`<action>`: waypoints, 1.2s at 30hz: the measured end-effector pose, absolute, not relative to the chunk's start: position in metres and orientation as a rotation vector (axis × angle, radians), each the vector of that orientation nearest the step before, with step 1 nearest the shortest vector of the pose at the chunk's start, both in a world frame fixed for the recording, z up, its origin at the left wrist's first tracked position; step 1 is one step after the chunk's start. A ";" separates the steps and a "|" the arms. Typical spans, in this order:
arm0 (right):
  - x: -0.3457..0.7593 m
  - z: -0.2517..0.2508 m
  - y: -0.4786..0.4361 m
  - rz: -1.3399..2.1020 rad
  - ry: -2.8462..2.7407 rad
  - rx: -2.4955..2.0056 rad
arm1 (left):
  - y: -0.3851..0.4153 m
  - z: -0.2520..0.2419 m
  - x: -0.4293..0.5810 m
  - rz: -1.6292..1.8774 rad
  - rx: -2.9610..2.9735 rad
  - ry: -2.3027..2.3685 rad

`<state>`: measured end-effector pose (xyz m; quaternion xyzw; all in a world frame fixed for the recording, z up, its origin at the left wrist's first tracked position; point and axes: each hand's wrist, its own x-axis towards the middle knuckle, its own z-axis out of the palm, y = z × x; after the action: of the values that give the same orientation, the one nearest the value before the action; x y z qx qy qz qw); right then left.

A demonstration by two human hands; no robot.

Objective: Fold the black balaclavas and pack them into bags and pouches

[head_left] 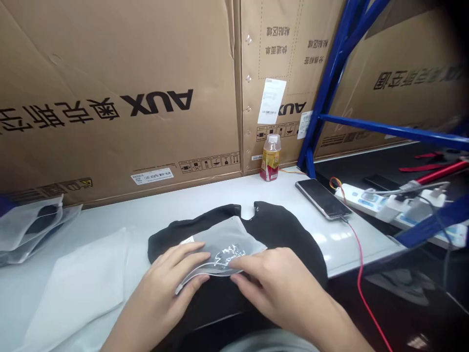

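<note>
A small frosted zip bag (pixel 227 233) lies over a dark, curved, soft-looking black item (pixel 293 234) at the table's front edge. Shiny clear plastic shows at the bag's middle, but I cannot make out what it is. My left hand (pixel 166 283) grips the bag's near left side, fingers on top and thumb at the slider edge. With thumb and forefinger, my right hand (pixel 273 278) pinches the bag's near right edge. The bag's mouth faces me and appears slightly parted.
Large frosted bags (pixel 84 278) lie at the left, with another bag holding something black (pixel 44 217) behind them. A drink bottle (pixel 270 159) stands by the cartons (pixel 120 58). A phone (pixel 322 198) with a red cable lies near a blue rack post (pixel 324 93) and power strips (pixel 361 200).
</note>
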<state>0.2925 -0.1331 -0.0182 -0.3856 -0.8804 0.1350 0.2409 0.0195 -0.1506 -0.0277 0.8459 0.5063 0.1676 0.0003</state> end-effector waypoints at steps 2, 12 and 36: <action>0.291 -0.021 -0.131 0.282 -2.420 -1.075 | -0.151 -0.029 0.023 0.551 2.651 1.594; 0.293 -0.033 -0.115 0.047 -2.524 -0.955 | -0.153 -0.027 0.020 0.528 2.601 1.582; 0.287 -0.039 -0.111 0.079 -2.275 -0.767 | -0.158 -0.023 0.024 0.892 2.679 1.431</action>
<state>0.2870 -0.1106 -0.0386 -0.2976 -0.8830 0.0308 0.3616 0.0243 -0.1579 -0.0235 0.8463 0.4519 0.2816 -0.0120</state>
